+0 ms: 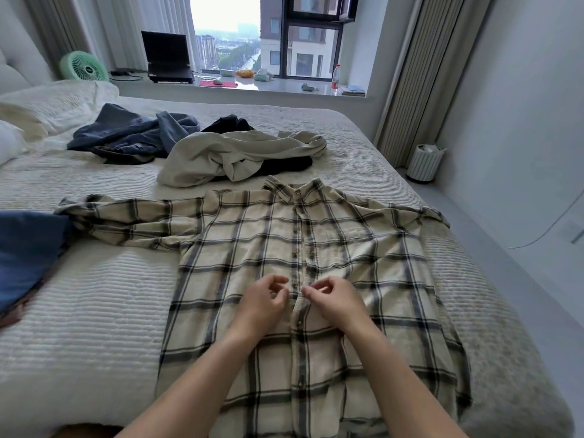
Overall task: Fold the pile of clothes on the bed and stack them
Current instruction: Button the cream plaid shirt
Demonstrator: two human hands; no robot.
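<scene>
Plaid shirt flat on bed, both hands at placket

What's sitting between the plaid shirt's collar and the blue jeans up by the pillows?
In the head view, a crumpled cream garment lies between the plaid shirt and blue jeans.

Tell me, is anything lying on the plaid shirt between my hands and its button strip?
Nothing visible. The left hand and right hand sit right at the placket of the plaid shirt, which lies flat and uncovered.

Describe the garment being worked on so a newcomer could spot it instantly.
On the bed, nearest the camera, a plaid shirt lies spread flat, front up, collar toward the window. Unlike the crumpled plain garments behind it, it is cream with dark checks.
</scene>
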